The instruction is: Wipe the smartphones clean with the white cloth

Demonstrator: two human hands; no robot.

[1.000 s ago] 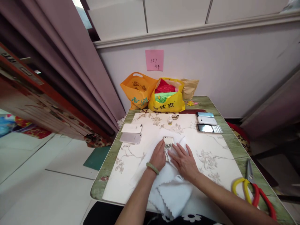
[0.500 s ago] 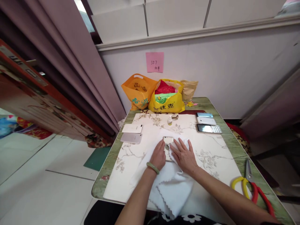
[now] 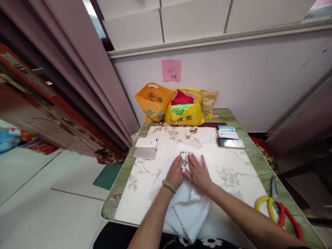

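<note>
A pale phone [image 3: 184, 156] lies back up on a white cloth, its lower part hidden by my hands. My left hand [image 3: 175, 174], with a green bangle at the wrist, holds the phone by its left edge, fingers together. Across the phone's right side, my right hand [image 3: 199, 173] presses a bunched part of the white cloth [image 3: 190, 209] with its fingers. A small dark-grey patch shows on the phone's back between the hands. The rest of the cloth spreads in folds toward the table's near edge.
Two phones [image 3: 145, 153] lie on the left; three more, one with a keypad [image 3: 230, 143], are at the right. A small bottle [image 3: 188, 134] stands beyond my hands. Yellow-and-red scissors [image 3: 276, 204] lie near the right edge. Orange [image 3: 154, 100] and yellow [image 3: 184, 117] bags stand at the back.
My right hand has slid left across the phone with the cloth, covering more of its back and coming closer to my left hand. The left hand stays in place.
</note>
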